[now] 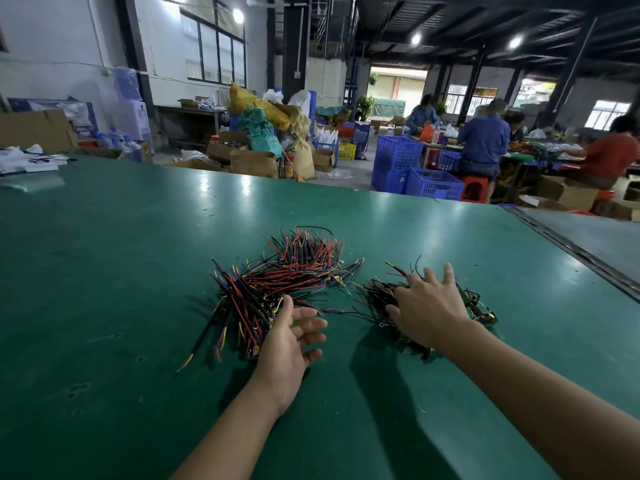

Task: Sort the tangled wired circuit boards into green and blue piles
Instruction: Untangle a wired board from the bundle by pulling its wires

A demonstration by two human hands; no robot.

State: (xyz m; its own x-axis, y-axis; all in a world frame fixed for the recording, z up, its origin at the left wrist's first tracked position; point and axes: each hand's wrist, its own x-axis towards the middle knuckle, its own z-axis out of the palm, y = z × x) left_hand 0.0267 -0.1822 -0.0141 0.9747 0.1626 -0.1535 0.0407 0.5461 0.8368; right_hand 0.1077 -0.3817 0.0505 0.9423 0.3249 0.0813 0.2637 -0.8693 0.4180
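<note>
Your left hand loose-fingered, empty, at the big tangle's five o'clock edge, your right hand splayed flat on the green-board pile, gripping nothing, on the green table

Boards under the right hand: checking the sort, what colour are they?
Green, seen in the head view: boards peeking beside the right hand.

A wide green table fills the near part of the scene, with a grey table beside it on the right. Beyond lies a workshop hall with a white wall and dark-framed windows on the far left. Round ceiling lamps glow under a dark roof. Cardboard boxes and filled sacks stand mid-floor. Blue crates sit to the right, near people seated at worktables. A bright doorway opens far back.
</note>
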